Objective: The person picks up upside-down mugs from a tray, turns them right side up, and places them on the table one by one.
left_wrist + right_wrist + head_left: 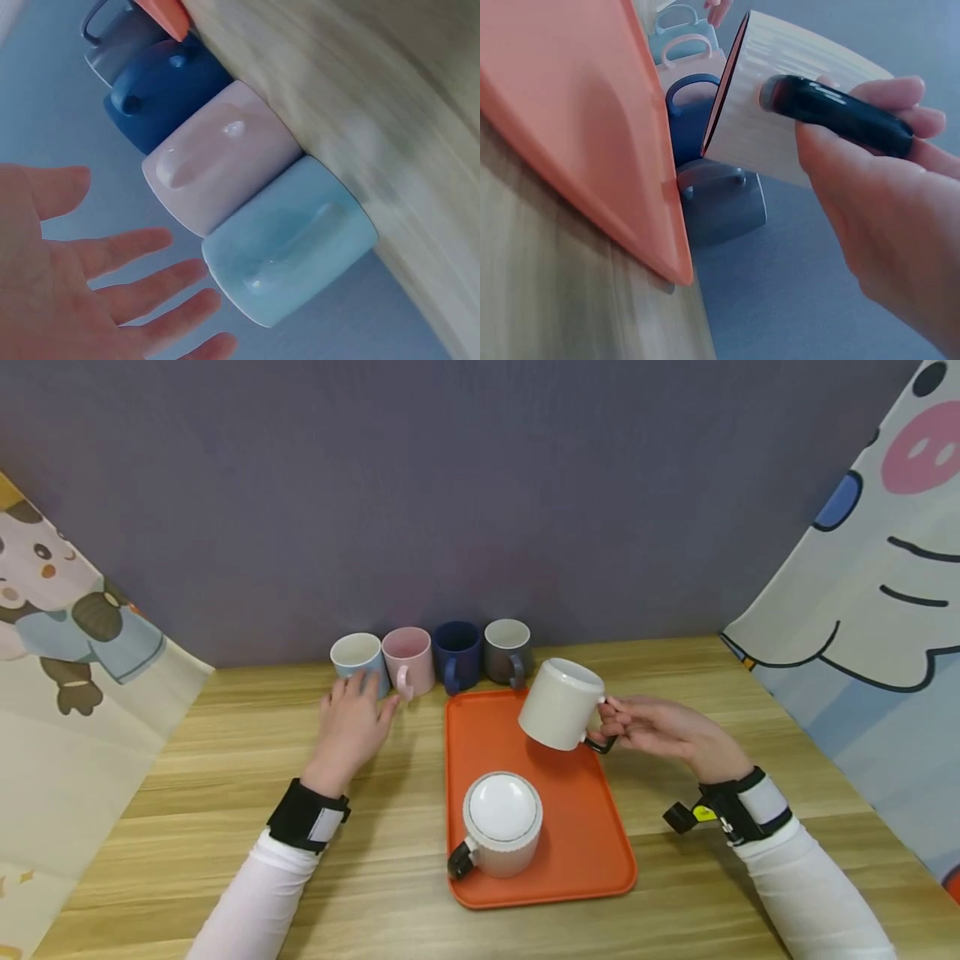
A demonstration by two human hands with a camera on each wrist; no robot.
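My right hand (660, 731) grips the black handle (847, 116) of a ribbed white mug (558, 706), which hangs tilted above the far right part of an orange tray (570, 827), base up and mouth downward. Another white mug (502, 822) with a black handle sits upside down on the tray's near left part. My left hand (352, 727) has its fingers spread close to the light blue mug (292, 244); in the left wrist view its fingertips lie near that mug's rim, and contact is unclear. Beside it stands a pink mug (411, 662).
Right of the pink mug, a dark blue mug (457, 652) and a grey mug (507, 647) continue the row, upright against the grey-blue back panel (480, 510). The tray's far edge lies close to the dark blue and grey mugs. Cartoon-printed sheets (892, 560) flank the wooden table (187, 827).
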